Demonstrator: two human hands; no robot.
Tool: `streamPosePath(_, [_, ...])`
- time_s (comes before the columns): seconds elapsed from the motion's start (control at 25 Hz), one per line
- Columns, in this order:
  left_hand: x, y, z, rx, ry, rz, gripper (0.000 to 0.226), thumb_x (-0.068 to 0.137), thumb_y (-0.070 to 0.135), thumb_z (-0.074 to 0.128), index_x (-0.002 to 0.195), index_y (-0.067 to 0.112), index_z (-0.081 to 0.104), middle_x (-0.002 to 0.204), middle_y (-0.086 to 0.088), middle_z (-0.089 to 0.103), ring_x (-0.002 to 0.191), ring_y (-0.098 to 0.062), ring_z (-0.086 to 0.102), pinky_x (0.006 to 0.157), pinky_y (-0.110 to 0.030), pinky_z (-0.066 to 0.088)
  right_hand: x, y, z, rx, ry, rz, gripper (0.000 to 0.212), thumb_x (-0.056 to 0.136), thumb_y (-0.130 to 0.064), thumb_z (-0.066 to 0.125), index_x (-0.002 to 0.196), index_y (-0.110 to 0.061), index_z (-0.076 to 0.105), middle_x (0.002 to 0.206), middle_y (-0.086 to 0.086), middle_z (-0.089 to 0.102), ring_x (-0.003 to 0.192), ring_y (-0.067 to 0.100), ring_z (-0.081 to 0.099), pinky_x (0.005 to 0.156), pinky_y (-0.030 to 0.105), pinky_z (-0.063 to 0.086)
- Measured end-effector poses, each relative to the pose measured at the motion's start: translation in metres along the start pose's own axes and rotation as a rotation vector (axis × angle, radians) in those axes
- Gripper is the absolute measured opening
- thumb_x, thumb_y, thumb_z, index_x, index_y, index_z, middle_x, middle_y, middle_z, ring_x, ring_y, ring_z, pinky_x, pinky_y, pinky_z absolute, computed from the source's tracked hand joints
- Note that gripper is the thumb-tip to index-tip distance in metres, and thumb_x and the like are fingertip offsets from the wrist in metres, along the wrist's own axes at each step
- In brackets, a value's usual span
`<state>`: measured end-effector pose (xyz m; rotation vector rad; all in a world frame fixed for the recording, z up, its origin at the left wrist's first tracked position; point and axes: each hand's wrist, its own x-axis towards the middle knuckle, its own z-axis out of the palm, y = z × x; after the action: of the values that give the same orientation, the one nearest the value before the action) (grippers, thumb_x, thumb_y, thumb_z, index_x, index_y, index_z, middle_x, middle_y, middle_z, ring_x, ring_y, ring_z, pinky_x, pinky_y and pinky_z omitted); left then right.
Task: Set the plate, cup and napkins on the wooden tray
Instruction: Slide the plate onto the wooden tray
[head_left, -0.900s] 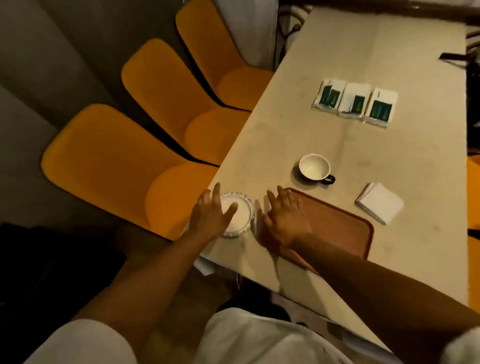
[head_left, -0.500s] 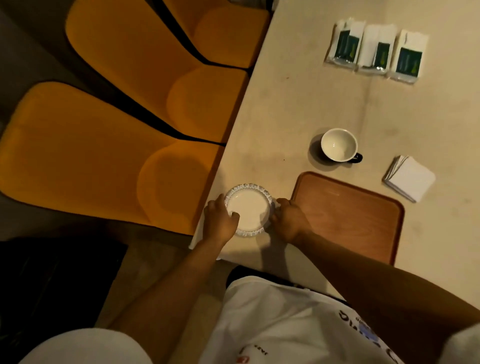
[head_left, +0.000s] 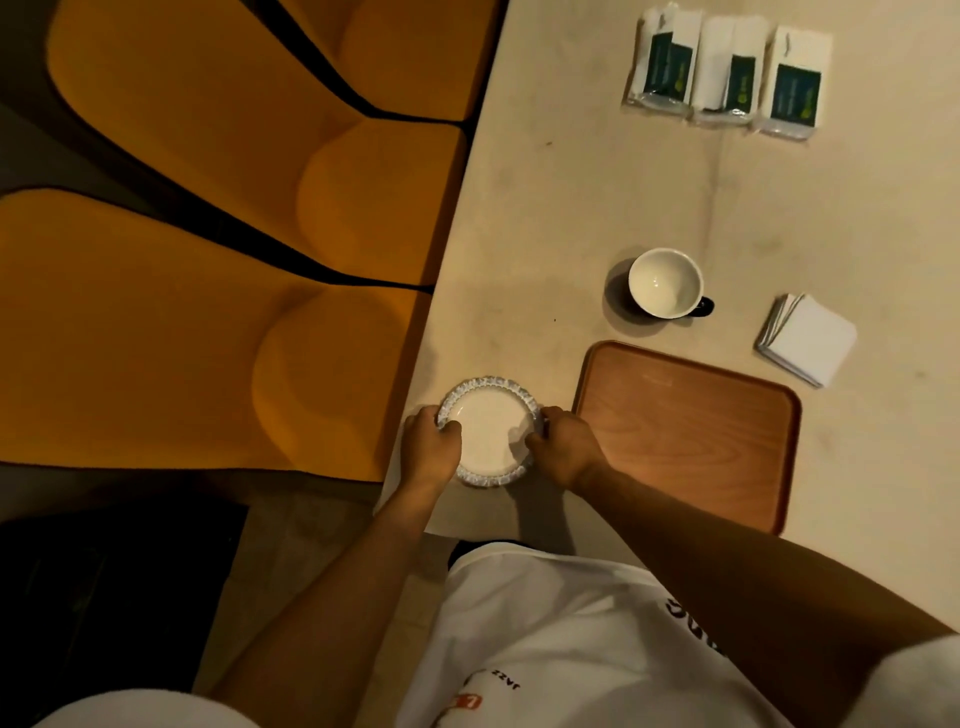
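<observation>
Plate (head_left: 491, 431): at table (head_left: 571, 197) corner edge, gripped by left hand (head_left: 430, 447) and right hand (head_left: 563, 446) at opposite rims. Wooden tray (head_left: 691, 431): bare, just right. Shirt (head_left: 545, 639) print: "JAZZ".

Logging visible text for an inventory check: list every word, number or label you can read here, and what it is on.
"JAZZ", upside down: white shirt.
"7" on a red patch: the same shirt, lower down.
Dark letters at the shirt's right side: cut off, unreadable.
Green labels on the three napkin packets: too blurred to read.
Plate, cup, wooden tray: no text.
</observation>
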<state>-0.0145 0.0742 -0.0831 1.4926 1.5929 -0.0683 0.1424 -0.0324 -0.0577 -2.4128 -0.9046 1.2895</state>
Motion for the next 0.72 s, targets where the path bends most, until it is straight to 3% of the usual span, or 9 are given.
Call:
streamPosePath(0.28, [-0.004,0.017,0.007,0.002,0.039,-0.066,0.039,0.094,0.019,0.055,0.131,0.007,0.059,0.132,-0.016,0.062,0.115,-0.034,0.060,0.081,-0.033,0.047,-0.002,0.003,-0.012,0.115,0.017,-0.023,0.031,0.091,-0.023,0.057,0.117,-0.007,0.060,0.109,0.015,0.068,0.095,0.029,0.064,0.086,0.043,0.055])
streamPosePath(0.36, [-0.006,0.026,0.010,-0.002,0.059,-0.066,0.037,0.095,0.017,0.054,0.130,0.007,0.061,0.130,-0.015,0.064,0.115,-0.033,0.061,0.082,-0.034,0.048,-0.005,0.008,-0.022,0.223,0.082,-0.017,0.026,0.092,-0.019,0.056,0.116,-0.010,0.062,0.103,0.010,0.070,0.090,0.026,0.066,0.080,0.037,0.057])
streamPosePath(0.48, [-0.007,0.046,0.022,-0.071,0.007,-0.040,0.033,0.093,0.015,0.056,0.124,0.009,0.066,0.119,-0.010,0.069,0.104,-0.030,0.064,0.080,-0.035,0.055,-0.008,0.028,-0.048,0.306,0.183,0.001,0.021,0.095,-0.014,0.053,0.113,-0.012,0.064,0.097,0.001,0.068,0.087,0.019,0.063,0.074,0.025,0.047])
streamPosePath(0.64, [0.002,0.067,0.051,-0.090,-0.089,0.026,0.032,0.077,0.025,0.072,0.108,0.020,0.077,0.100,-0.001,0.079,0.090,-0.024,0.074,0.080,-0.050,0.063,-0.005,0.068,-0.079,0.324,0.310,0.041,0.025,0.094,-0.013,0.055,0.116,-0.011,0.066,0.110,0.007,0.072,0.096,0.020,0.065,0.077,0.024,0.044])
streamPosePath(0.72, [0.010,0.071,0.075,-0.048,-0.118,0.061,0.032,0.072,0.029,0.072,0.103,0.024,0.079,0.093,0.003,0.080,0.087,-0.020,0.075,0.080,-0.048,0.063,-0.004,0.087,-0.093,0.345,0.355,0.060,0.024,0.093,-0.014,0.057,0.115,-0.011,0.067,0.111,0.007,0.072,0.098,0.021,0.066,0.077,0.024,0.044])
